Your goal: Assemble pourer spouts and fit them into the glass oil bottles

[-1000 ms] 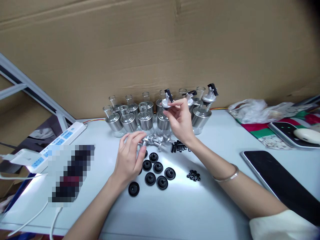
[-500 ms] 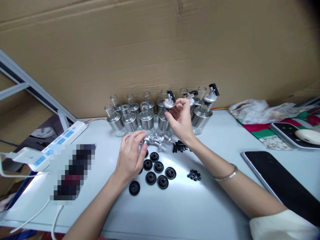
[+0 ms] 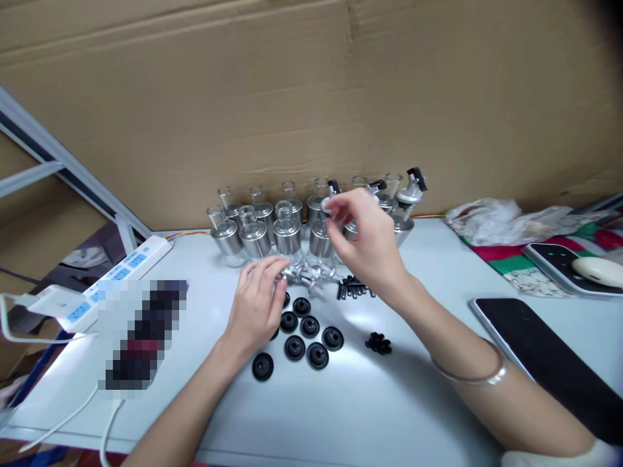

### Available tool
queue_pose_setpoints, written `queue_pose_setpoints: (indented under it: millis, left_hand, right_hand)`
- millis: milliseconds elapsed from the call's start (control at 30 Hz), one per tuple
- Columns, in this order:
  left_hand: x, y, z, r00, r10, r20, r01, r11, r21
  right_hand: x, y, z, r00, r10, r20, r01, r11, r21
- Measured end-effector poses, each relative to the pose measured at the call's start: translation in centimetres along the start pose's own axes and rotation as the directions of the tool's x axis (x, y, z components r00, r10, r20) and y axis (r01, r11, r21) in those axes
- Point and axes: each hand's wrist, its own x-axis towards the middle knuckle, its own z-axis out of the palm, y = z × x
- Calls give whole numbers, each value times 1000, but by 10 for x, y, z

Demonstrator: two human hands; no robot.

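My right hand (image 3: 364, 243) grips a silver pourer cap with a black flip lid (image 3: 329, 198) on top of a glass and steel bottle (image 3: 320, 241) in the front row. My left hand (image 3: 256, 307) rests on the table, its fingertips pinching a small silver spout piece (image 3: 283, 275) at the edge of a heap of silver spouts (image 3: 311, 275). Several black rubber discs (image 3: 306, 331) lie just right of my left hand. Two bottles at the right end carry fitted pourer caps (image 3: 409, 188).
Several uncapped bottles (image 3: 253, 227) stand in rows against a cardboard wall. Small black tubes (image 3: 354, 288) and black rings (image 3: 378, 343) lie near my right wrist. A power strip (image 3: 121, 269) lies left; a black tablet (image 3: 540, 357), a mouse (image 3: 596, 269) and a plastic bag (image 3: 491, 217) sit right.
My right hand turned over the pourer cap and lowered it onto the bottle neck, the wrist rotating palm-down. My left hand stayed at the spout heap.
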Motion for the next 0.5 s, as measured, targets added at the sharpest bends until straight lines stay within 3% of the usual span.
queue_pose_setpoints:
  millis: [33,67,100,167,200,333,500]
  left_hand:
    - [0,0,0,1000,0,3,0,1000,2]
    - [0,0,1,1000,-3,9,3,1000,3]
    - [-1,0,1,1000,-7,21,7,1000,4]
    - [-1,1,1,999,-16,43,16,1000,3]
    - [-1,1,1,998,-19,53,19,1000,2]
    - [1,2,0,998,-17,61,17,1000,4]
    - [2,1,0,998,-8,64,7,1000,13]
  right_hand:
    - [-1,-1,-4,980,52,193,-37,996,-82]
    - [-2,-2,-7,915,131,380,-66,982,-179]
    - [-5,-1,-10,817,220,533,-75,957,-279]
    - [-10,1,-12,681,328,654,-69,919,-388]
    - [-13,3,-11,648,355,674,-66,907,-415]
    - [-17,7,-1,585,434,685,-55,864,-501]
    - [-15,3,12,568,455,686,-40,847,-529]
